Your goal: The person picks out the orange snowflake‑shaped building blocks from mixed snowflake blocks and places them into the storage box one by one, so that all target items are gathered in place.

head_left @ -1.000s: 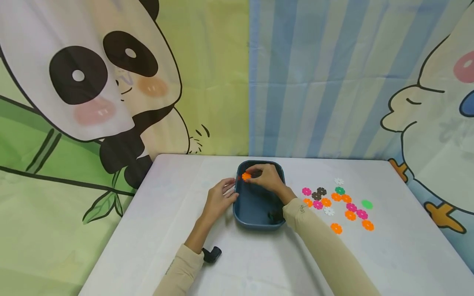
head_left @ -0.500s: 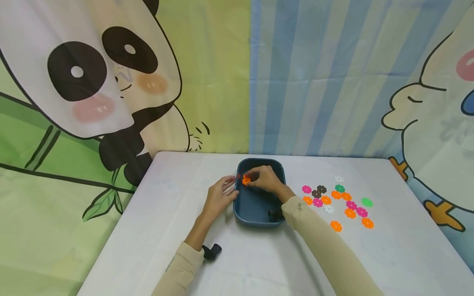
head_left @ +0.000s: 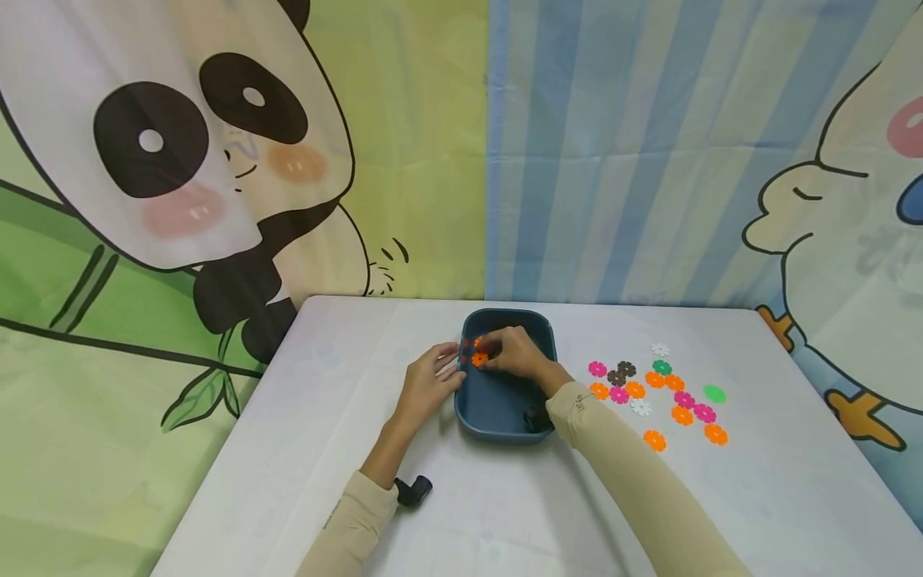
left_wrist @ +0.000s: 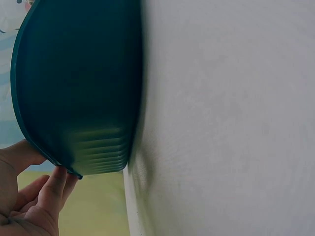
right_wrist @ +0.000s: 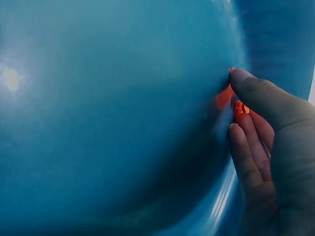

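A dark blue rectangular tub [head_left: 505, 401] stands on the white table. My left hand [head_left: 424, 389] is at its left rim; in the left wrist view the thumb goes over the rim and the fingertips lie on the outer side. My right hand [head_left: 517, 351] reaches inside the tub near its left wall. Its thumb and fingertips pinch a small orange flower-shaped disc [right_wrist: 240, 108], mostly hidden by the fingers. In the head view orange shows in two spots at the fingertips, the lower an orange disc [head_left: 479, 360]. Faint reddish spots on the wall beside them look like reflections.
Right of the tub lie several flower-shaped discs: orange [head_left: 654, 441], pink [head_left: 704, 413], dark brown [head_left: 626, 369], white [head_left: 640, 408] and green [head_left: 662, 367]. A plain light green round piece [head_left: 715, 394] is at their right. A cartoon curtain [head_left: 418, 160] hangs behind the table.
My right hand has moved slightly down inside the tub, and a second orange spot now shows at its fingertips. The left hand keeps its place at the rim.
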Motion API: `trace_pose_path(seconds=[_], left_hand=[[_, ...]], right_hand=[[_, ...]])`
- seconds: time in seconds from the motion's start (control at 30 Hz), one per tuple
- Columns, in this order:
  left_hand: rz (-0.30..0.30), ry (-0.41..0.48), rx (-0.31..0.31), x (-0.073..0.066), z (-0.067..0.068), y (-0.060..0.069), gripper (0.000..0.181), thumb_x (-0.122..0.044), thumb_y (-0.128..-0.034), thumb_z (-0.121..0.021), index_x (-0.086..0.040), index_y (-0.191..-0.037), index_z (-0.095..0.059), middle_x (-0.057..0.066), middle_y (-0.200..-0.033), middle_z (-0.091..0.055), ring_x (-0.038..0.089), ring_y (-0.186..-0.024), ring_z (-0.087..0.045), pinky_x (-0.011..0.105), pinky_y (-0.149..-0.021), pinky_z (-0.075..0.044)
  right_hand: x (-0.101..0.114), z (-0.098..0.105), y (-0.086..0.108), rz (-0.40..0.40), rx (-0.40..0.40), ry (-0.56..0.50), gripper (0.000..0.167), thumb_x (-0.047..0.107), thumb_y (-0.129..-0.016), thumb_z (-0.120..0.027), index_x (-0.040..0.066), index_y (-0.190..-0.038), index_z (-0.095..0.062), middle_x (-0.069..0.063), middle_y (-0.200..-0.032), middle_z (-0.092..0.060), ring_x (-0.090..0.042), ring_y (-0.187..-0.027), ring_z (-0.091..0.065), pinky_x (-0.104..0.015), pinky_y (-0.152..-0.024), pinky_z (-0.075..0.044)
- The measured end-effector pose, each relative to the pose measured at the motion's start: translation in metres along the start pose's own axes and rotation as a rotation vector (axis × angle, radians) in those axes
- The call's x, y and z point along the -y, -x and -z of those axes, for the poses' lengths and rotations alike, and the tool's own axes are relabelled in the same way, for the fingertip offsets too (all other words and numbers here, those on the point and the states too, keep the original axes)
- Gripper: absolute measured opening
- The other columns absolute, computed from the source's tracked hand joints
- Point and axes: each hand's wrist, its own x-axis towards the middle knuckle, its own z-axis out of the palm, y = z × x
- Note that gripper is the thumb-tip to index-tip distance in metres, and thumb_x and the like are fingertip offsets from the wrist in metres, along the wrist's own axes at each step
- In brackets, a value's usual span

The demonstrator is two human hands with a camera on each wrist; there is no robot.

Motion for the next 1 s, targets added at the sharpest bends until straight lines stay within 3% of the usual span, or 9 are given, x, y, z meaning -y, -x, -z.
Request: trace_pose_path(seconds=[0.1, 0.37, 0.6, 0.87, 1.0], left_hand=[[-0.011, -0.004, -0.021, 0.011, -0.001, -0.003, 0.051, 0.01, -0.0827, -0.071, 0.012, -0.13, -0.051, 0.029, -0.134, -0.052, 0.037, -0.124, -0.053, 0.044, -0.097, -0.051], [-0.016, -0.045, -0.047, 0.012, -0.002, -0.002, 0.049, 0.009, -0.0821, -0.072, 0.008, -0.128, -0.055, 0.021, -0.13, -0.058, 0.028, -0.121, -0.058, 0.029, -0.092, -0.053], [-0.009, -0.04, -0.044, 0.012, -0.003, -0.002, 0.049, 0.009, -0.0824, -0.071, 0.008, -0.128, -0.055, 0.021, -0.131, -0.058, 0.029, -0.121, -0.057, 0.028, -0.092, -0.054], [0.012, -0.043, -0.05, 0.013, -0.004, -0.002, 0.048, 0.008, -0.0822, -0.072, 0.004, -0.127, -0.057, 0.018, -0.13, -0.059, 0.027, -0.12, -0.058, 0.029, -0.092, -0.054], [0.017, -0.028, -0.053, 0.013, -0.003, -0.002, 0.05, 0.01, -0.0818, -0.072, 0.006, -0.129, -0.055, 0.022, -0.131, -0.057, 0.032, -0.122, -0.056, 0.037, -0.094, -0.053]], right_hand=[[0.001, 0.0, 0.0, 0.001, -0.003, 0.0, 0.033, 0.02, -0.073, -0.088, 0.008, -0.101, -0.076, 0.0, -0.092, -0.073, -0.009, -0.08, -0.066, -0.024, -0.072, -0.058], [0.0, 0.0, -0.001, -0.008, -0.009, -0.034, 0.036, 0.018, -0.072, -0.088, 0.006, -0.103, -0.075, -0.003, -0.096, -0.073, -0.013, -0.085, -0.068, -0.026, -0.076, -0.059], [0.003, 0.005, 0.001, -0.015, -0.071, -0.129, 0.034, 0.014, -0.075, -0.086, 0.007, -0.107, -0.074, -0.006, -0.099, -0.073, -0.018, -0.088, -0.07, -0.025, -0.075, -0.06], [0.016, 0.048, 0.007, 0.034, -0.194, -0.3, 0.035, 0.014, -0.079, -0.083, 0.005, -0.111, -0.073, -0.012, -0.105, -0.071, -0.026, -0.089, -0.07, -0.03, -0.076, -0.061], [0.013, 0.079, 0.015, 0.008, -0.238, -0.312, 0.036, 0.019, -0.079, -0.083, 0.009, -0.112, -0.073, -0.011, -0.108, -0.07, -0.024, -0.089, -0.07, -0.031, -0.074, -0.061]])
